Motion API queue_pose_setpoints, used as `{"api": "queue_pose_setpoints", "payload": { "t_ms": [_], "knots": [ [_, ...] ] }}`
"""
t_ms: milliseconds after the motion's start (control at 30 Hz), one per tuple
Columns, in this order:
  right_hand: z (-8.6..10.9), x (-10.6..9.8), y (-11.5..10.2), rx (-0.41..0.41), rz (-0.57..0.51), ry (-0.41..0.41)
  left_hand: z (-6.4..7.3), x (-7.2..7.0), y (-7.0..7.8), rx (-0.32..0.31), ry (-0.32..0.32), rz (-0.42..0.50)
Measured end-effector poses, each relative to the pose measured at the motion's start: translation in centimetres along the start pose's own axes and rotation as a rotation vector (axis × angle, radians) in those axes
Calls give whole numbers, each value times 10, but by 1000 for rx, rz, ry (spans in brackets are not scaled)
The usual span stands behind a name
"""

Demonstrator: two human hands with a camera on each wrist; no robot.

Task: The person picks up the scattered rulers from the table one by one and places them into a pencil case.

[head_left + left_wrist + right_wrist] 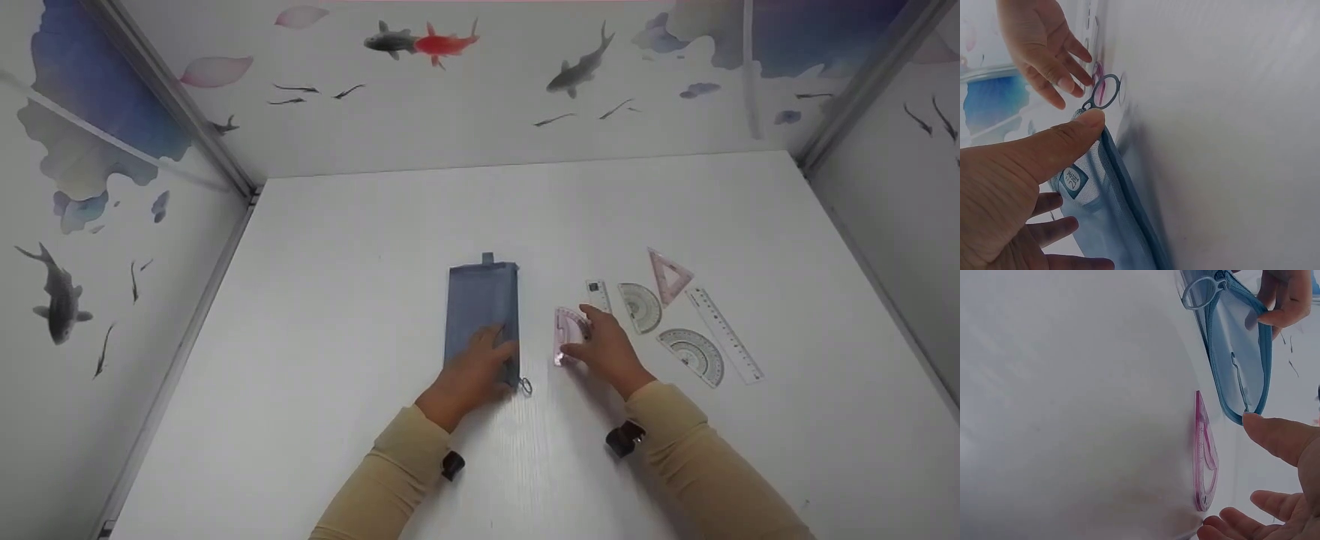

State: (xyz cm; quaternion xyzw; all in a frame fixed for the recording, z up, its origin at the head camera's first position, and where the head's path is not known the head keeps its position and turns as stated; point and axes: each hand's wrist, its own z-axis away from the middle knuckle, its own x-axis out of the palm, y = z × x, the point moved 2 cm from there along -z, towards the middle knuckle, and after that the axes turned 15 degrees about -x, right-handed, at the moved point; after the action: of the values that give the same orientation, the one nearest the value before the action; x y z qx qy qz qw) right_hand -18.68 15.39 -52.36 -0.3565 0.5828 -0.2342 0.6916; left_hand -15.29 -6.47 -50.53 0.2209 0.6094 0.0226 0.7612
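Observation:
My left hand [470, 373] lies over the lower part of a blue mesh zip pouch [480, 296], thumb and a finger pinching its zippered edge. In the right wrist view the pouch's mouth [1238, 354] gapes, with a ring zipper pull [1202, 292] at its end. Just right of the pouch, a pink protractor [568, 334] lies on the table, its straight side toward the pouch. My right hand [611, 352] hovers at it, thumb and fingers spread around its curved side. In the right wrist view these fingers [1275, 503] are apart from the protractor.
Right of my right hand lie two clear protractors [640, 306], a pink triangle ruler [663, 271] and a long clear ruler [725, 335]. A short ruler [598, 294] shows partly behind that hand. Walls printed with fish border the white table [337, 247].

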Motion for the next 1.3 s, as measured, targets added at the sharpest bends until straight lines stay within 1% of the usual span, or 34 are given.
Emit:
{"api": "queue_pose_setpoints", "payload": {
  "t_ms": [200, 333, 533, 633, 867, 1067, 1300],
  "knots": [
    [-2, 2, -2, -2, 34, -9, 1, -1, -2, 11, 23, -5],
    [-4, 3, -3, 19, 45, -6, 0, -2, -3, -5, 5, 10],
    [-7, 5, -4, 42, 69, -2, -1, -3, -2, -4, -12, 5],
    [-8, 6, -3, 39, 91, 5, -1, -3, -2, -5, -9, -4],
    [-10, 10, -3, 8, 186, 18, 1, -2, -3, -10, -9, -8],
    [-10, 14, -4, -11, 257, 16, 0, -1, -3, 1, -8, -20],
    [-11, 15, -4, -8, 273, 10, 0, 0, -3, -8, -11, -14]
  ]
}}
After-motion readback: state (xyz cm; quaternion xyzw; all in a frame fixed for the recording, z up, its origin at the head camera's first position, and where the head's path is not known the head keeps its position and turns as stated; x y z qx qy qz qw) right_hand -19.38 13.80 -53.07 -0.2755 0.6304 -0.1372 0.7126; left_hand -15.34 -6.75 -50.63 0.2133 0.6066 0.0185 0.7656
